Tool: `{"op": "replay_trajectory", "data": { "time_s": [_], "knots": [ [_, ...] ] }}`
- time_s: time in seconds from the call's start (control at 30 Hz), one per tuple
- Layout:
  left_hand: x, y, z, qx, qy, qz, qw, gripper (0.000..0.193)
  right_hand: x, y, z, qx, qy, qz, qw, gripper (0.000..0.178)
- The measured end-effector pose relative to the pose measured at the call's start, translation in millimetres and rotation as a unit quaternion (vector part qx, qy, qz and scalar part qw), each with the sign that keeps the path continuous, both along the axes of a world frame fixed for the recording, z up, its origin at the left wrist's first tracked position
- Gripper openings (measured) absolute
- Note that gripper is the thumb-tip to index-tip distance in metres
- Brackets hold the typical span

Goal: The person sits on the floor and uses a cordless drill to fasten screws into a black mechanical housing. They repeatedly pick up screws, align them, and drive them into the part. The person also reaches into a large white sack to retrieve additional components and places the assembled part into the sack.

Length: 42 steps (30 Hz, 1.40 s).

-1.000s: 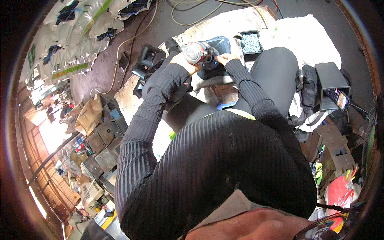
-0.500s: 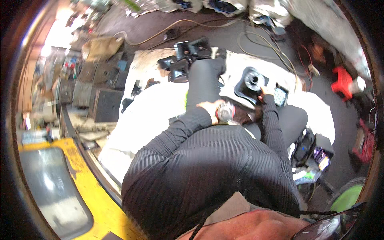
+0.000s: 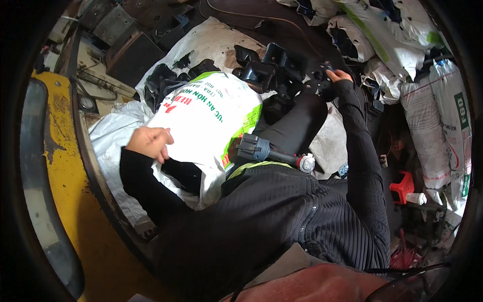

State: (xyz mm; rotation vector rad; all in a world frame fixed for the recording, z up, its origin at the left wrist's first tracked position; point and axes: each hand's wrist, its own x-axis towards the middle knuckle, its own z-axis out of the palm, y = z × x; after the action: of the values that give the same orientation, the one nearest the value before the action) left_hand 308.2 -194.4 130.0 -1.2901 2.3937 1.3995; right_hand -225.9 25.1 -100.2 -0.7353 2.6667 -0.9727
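Observation:
My left hand (image 3: 150, 143), fingers curled, hovers over or touches the white printed sack (image 3: 201, 118) by my left thigh; whether anything is in its fingers is hidden. The sack's near end gapes, dark inside. Stretched out far ahead, my right hand (image 3: 339, 75) closes on a black plastic part (image 3: 319, 84) beyond my knee. Just left of it lies a heap of glossy black moulded parts (image 3: 259, 73). Across my lap rests a tube-shaped tool (image 3: 274, 152) with a ribbed grey collar and a clear, red-ringed end.
A yellow panel (image 3: 60, 166) with a window edges the left side. Black boxes (image 3: 133, 60) stand at the far left. Full white sacks (image 3: 427, 131) line the right, near a small red stool (image 3: 402, 187). A hose (image 3: 251, 16) crosses the floor ahead.
My view and body have turned left. My left hand has left the clear-ended tool in my lap for the sack. My right hand has moved from the black part with a round grey piece to the heap.

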Motion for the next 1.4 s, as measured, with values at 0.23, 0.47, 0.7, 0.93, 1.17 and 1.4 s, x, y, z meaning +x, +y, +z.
{"op": "replay_trajectory", "data": {
  "time_s": [0.23,0.47,0.7,0.93,1.17,1.4],
  "knots": [
    [46,-9,-52,-0.035,0.03,-0.046,0.998,0.021,73,-133,-24,0.037,-0.036,0.041,0.998,0.037],
    [-13,0,-162,-0.212,-0.264,-0.025,0.941,0.029,101,-113,0,-0.251,-0.382,0.065,0.887,0.029],
    [-58,0,-194,-0.266,-0.267,-0.096,0.921,0.028,106,55,-15,-0.577,-0.738,0.061,0.345,0.03],
    [-88,-11,-194,-0.315,-0.273,-0.156,0.896,0.027,152,202,-71,-0.677,-0.596,-0.225,0.369,0.034],
    [-100,-28,-199,-0.352,-0.289,-0.201,0.867,0.027,198,294,-127,-0.729,-0.604,-0.153,0.283,0.029],
    [-128,-36,-204,-0.377,-0.293,-0.259,0.84,0.026,215,294,-147,-0.697,-0.619,-0.211,0.295,0.031]
  ]
}}
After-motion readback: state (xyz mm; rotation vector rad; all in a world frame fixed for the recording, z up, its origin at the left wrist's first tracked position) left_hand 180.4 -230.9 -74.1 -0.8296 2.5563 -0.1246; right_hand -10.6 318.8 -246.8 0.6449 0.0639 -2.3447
